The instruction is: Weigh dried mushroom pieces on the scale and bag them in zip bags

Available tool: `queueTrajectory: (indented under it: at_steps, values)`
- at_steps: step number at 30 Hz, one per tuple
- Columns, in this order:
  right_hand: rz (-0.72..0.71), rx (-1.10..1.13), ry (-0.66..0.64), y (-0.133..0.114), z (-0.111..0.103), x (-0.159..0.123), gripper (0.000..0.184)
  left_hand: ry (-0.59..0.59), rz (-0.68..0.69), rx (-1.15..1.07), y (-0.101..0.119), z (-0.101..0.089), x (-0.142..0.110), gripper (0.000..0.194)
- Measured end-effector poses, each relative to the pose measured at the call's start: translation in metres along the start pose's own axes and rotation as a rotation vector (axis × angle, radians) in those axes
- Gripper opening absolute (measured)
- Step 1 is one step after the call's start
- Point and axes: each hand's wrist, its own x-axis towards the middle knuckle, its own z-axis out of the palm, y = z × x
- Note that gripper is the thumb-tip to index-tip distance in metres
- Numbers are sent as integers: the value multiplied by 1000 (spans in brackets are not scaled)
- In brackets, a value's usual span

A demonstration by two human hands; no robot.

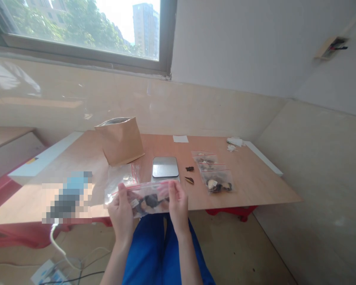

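Between my two hands a clear zip bag (150, 202) with a red seal strip is stretched out in front of the table edge. Dark and pale dried pieces, perhaps mushroom slices, show inside it, with a small white label. My left hand (120, 208) pinches its left end, and my right hand (178, 202) grips the top right corner. Just beyond the bag is a kitchen scale (165, 167) with a bare metal plate. Two dark dried pieces (189, 174) lie right of the scale. Further right, several filled zip bags (218, 180) overlap in a row.
An open brown paper bag (121, 140) stands at the back left. Flat clear bags (123, 176) lie before it. A blurred-out device (69, 196) with a white cable rests at the left. White paper (180, 139) and scraps (235, 142) lie along the back.
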Motion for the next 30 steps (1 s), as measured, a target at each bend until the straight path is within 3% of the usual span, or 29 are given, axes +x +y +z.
queueTrajectory:
  at_steps: [3, 7, 12, 14, 17, 20, 22, 23, 26, 28, 30]
  values:
    - [23, 30, 142, 6, -3, 2, 39, -150, 5, 12, -3, 2, -1, 62]
    - [41, 21, 279, 13, -16, 7, 42, -342, -89, -78, -4, 8, -1, 58]
    - [106, 63, 244, 12, -43, 14, 41, -521, -89, -88, -11, 12, -2, 56]
    - [90, 73, 350, 10, -67, 20, 41, -486, -40, -71, -11, 7, 3, 59]
    - [67, -46, 592, 9, -124, 37, 48, -347, -11, -73, -10, -3, 18, 55]
    - [99, -362, 558, 16, -187, 57, 54, -270, -17, -66, -11, -9, 29, 47]
    - [131, -617, 549, 26, -215, 67, 58, -258, -11, -61, -13, -8, 30, 45]
    - [127, -754, 620, 32, -223, 69, 60, -263, -7, -52, -15, -6, 30, 44]
    - [9, -1086, 868, 56, -220, 63, 64, -290, 2, -23, -18, 1, 25, 43]
    - [-106, -1168, 906, 73, -206, 51, 62, -304, 0, -9, -19, 5, 23, 44]
    - [-161, -1193, 865, 89, -191, 41, 61, -311, -6, 4, -20, 5, 23, 45]
